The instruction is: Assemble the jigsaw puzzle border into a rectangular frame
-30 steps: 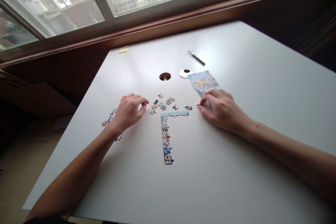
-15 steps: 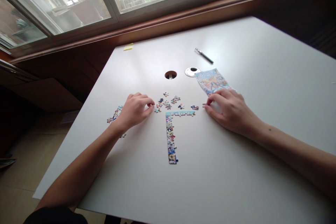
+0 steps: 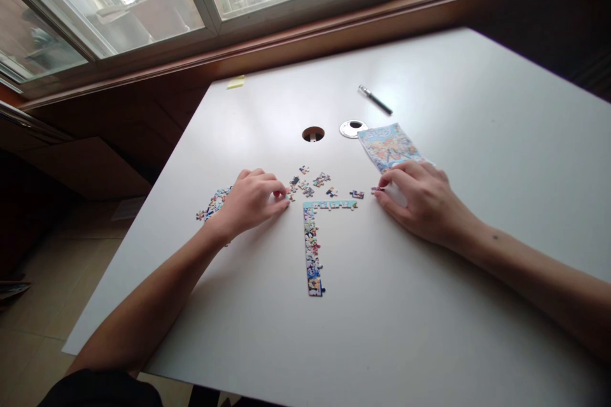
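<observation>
My left hand point(image 3: 252, 202) is closed in a pinch, its thumb and index fingertips at a small jigsaw piece point(image 3: 292, 198) on the left side of the loose group. Between the thumb and index finger of my right hand point(image 3: 420, 198) is a reddish jigsaw piece point(image 3: 377, 189), mostly covered by the fingertips. An L-shaped strip of joined jigsaw pieces point(image 3: 312, 248) lies between the hands, its pale blue arm along the top. Just above it several loose jigsaw pieces point(image 3: 321, 179) are scattered. One single piece point(image 3: 356, 194) lies near the strip's right end.
More jigsaw pieces point(image 3: 214, 202) are heaped left of my left hand, partly hidden by it. A printed picture sheet point(image 3: 389, 145) lies behind my right hand. Farther back are a pen point(image 3: 375, 100), a round metal cover point(image 3: 352, 130) and a cable hole point(image 3: 314, 134) in the white table point(image 3: 382, 331).
My left hand has shifted slightly right, up to the loose pieces, uncovering more of the heap on its left. The right hand keeps its pinch in about the same place.
</observation>
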The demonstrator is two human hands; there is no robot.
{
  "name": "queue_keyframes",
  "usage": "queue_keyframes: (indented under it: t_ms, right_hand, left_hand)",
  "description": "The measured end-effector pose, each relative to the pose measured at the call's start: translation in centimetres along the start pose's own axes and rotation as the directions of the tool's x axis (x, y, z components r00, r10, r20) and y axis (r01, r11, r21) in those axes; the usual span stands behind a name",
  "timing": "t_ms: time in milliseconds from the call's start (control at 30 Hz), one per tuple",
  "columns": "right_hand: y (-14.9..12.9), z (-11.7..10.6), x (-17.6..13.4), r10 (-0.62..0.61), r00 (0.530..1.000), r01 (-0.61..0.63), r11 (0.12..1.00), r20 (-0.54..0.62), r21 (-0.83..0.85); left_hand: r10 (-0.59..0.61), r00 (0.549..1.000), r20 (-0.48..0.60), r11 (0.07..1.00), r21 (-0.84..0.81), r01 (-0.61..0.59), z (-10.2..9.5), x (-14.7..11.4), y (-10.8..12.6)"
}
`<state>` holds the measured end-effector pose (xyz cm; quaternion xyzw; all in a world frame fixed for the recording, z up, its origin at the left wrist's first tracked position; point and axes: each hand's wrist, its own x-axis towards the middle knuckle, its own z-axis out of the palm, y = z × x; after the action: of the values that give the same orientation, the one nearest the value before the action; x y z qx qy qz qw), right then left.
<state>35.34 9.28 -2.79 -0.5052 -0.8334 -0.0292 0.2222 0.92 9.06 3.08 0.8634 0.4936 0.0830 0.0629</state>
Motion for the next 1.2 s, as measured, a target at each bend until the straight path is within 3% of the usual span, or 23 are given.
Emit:
queue_keyframes:
  t_ms: [500,700,833,1000,1200]
  right_hand:
    - [-0.1,-0.1,0.0,-0.004,1.000,0.004,1.000,0.013,0.014]
    - [-0.3,-0.2,0.1,-0.018,1.000,0.018,1.000,0.002,0.019]
    - [-0.5,-0.2,0.2,-0.010,1.000,0.010,1.000,0.014,0.018]
    - [-0.5,-0.1,0.2,-0.015,1.000,0.015,1.000,0.012,0.012]
    - [-0.4,0.0,0.2,-0.018,1.000,0.017,1.000,0.018,0.011]
  left_hand:
    - [0.017,1.000,-0.019,1.000,-0.025,-0.017,0.5,0.1,-0.2]
    - [-0.094,0.980,-0.173,0.993,-0.091,0.079,1.4,0.7,-0.3]
    - [-0.132,0.969,-0.210,0.986,-0.131,0.106,2.4,1.7,0.0]
    - [-0.132,0.975,-0.179,0.988,-0.101,0.115,2.7,2.7,-0.1]
    - [-0.139,0.982,-0.128,0.977,-0.177,0.115,2.2,2.7,-1.1]
